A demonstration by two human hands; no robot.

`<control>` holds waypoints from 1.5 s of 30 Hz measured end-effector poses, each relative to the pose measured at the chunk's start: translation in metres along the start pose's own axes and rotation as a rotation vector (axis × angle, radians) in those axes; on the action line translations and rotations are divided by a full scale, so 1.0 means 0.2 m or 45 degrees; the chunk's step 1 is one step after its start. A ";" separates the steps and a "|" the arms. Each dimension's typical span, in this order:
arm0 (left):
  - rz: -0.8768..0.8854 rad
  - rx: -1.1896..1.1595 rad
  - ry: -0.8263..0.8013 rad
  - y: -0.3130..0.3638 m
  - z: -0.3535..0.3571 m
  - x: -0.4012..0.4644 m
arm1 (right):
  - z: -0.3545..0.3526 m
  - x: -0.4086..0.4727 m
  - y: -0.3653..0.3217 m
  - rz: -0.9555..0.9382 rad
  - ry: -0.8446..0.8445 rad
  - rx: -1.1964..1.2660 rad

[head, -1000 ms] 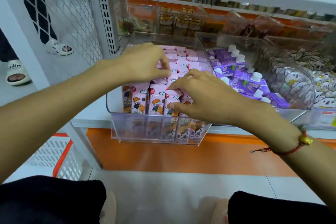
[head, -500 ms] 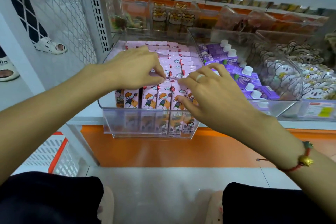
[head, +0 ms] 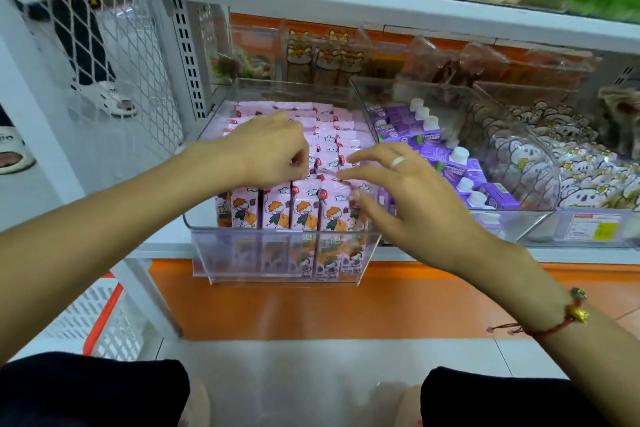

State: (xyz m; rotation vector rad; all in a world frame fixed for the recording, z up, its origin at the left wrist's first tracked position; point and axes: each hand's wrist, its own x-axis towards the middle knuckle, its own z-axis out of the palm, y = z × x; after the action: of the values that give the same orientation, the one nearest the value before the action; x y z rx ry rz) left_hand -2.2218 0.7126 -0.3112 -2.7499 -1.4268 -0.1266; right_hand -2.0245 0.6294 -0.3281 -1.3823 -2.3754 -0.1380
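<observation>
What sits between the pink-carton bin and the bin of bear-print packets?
A clear bin of white-capped purple cartons stands between them, as the head view shows.

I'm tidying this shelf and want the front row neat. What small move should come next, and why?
Probably nudge the rightmost pink packets leftward with the right hand, whose spread fingers touch them; they look askew by the clear bin wall, while the left hand pinches tops behind.

Clear bin [head: 284,253] packed with pink cartons [head: 273,211]; left hand [head: 273,152] over bin's middle, curled fingers pinching carton tops; right hand [head: 408,198] at bin's right front corner, spread fingertips touching cartons; purple cartons [head: 460,166] just right of bin.
</observation>
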 end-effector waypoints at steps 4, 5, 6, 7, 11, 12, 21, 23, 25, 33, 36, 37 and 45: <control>-0.072 -0.187 0.300 0.00 0.01 -0.08 | 0.00 -0.01 0.04 0.121 0.230 0.116; -0.102 -0.226 0.361 0.01 0.01 -0.09 | 0.00 -0.01 0.04 0.146 0.270 0.120; -0.130 -0.251 0.427 0.02 0.00 -0.11 | 0.00 -0.01 0.03 0.176 0.303 0.144; -0.147 -0.266 0.502 0.03 -0.02 -0.12 | -0.01 -0.01 0.03 0.204 0.327 0.182; -0.116 -0.354 0.805 0.09 -0.10 -0.17 | -0.03 0.01 -0.04 0.265 0.403 0.410; -0.089 -0.378 0.873 0.10 -0.13 -0.18 | -0.04 0.02 -0.06 0.277 0.409 0.489; 0.017 -1.172 0.917 0.24 -0.12 -0.30 | -0.09 0.04 -0.19 0.240 0.246 1.010; -0.053 -1.342 0.870 0.24 -0.05 -0.31 | -0.10 0.05 -0.18 0.434 0.236 1.364; -0.125 -1.451 0.771 0.25 0.02 -0.33 | -0.10 0.05 -0.16 0.633 0.197 1.620; -0.144 -1.322 0.708 0.31 0.12 -0.34 | -0.05 0.05 -0.18 0.710 0.183 1.702; -0.170 -1.346 0.754 0.30 0.12 -0.33 | -0.05 0.07 -0.17 0.682 0.247 1.727; -0.169 -1.348 0.750 0.29 0.12 -0.33 | -0.06 0.08 -0.16 0.662 0.243 1.747; -0.128 -1.093 0.725 0.26 0.13 -0.33 | -0.04 0.07 -0.19 0.535 0.458 1.591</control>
State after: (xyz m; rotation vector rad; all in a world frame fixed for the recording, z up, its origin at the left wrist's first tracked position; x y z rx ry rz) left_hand -2.2156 0.6305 -0.3434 -2.7467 -1.5470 -1.7186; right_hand -2.0606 0.6205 -0.3118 -0.9950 -1.3000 0.9482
